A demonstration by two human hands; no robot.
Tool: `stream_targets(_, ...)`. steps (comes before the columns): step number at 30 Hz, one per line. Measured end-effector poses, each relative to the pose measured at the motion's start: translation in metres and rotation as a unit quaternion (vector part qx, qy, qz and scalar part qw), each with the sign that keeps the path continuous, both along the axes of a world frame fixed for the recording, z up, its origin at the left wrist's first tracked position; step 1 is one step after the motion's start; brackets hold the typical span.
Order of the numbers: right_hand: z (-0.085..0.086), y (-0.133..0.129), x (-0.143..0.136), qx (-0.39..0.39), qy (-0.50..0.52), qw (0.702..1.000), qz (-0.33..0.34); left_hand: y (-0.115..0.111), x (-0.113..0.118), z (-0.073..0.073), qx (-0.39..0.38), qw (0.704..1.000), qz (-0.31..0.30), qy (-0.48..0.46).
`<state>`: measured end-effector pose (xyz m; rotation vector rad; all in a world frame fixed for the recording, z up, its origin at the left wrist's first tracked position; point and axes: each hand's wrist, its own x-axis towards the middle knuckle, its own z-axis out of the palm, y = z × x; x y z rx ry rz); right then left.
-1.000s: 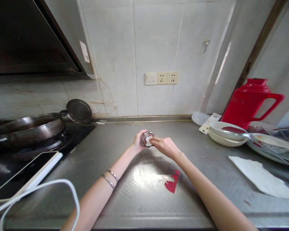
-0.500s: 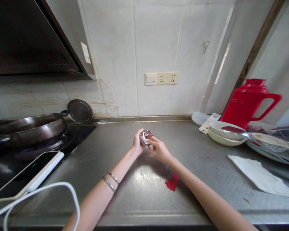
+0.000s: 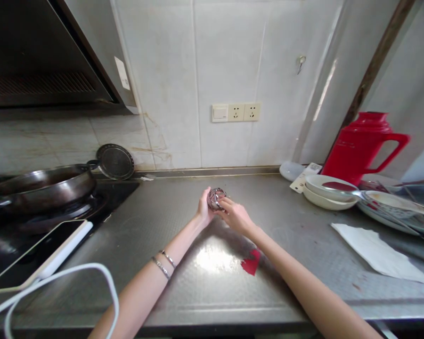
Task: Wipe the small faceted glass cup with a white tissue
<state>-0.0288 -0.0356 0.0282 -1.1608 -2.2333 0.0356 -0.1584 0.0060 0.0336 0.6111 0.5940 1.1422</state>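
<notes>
Above the middle of the steel counter, my left hand is wrapped round a small, shiny, faceted glass cup, its mouth tipped toward me. My right hand presses its bent fingers together at the cup's near right rim. Those fingertips dip partly into the cup, and whatever they pinch is hidden. A torn red scrap lies on the counter by my right forearm. Two bracelets circle my left forearm.
On the left stand a steel pan on the stove and a phone with a white cable. At right are a red thermos, stacked bowls, a spoon and a white paper sheet.
My right fingers have shifted slightly at the cup's rim. The white bit that showed between them and the cup is now hidden. The view has moved a little.
</notes>
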Motion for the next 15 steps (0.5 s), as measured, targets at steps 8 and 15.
stream_targets(8,0.021,-0.003,0.023,0.032,-0.210,0.977,0.011,0.003,-0.016,0.007,0.003,0.997,-0.070,0.016)
stream_targets(15,0.018,-0.002,0.018,0.020,-0.222,0.974,0.046,0.008,-0.022,0.000,-0.046,0.989,-0.121,0.070)
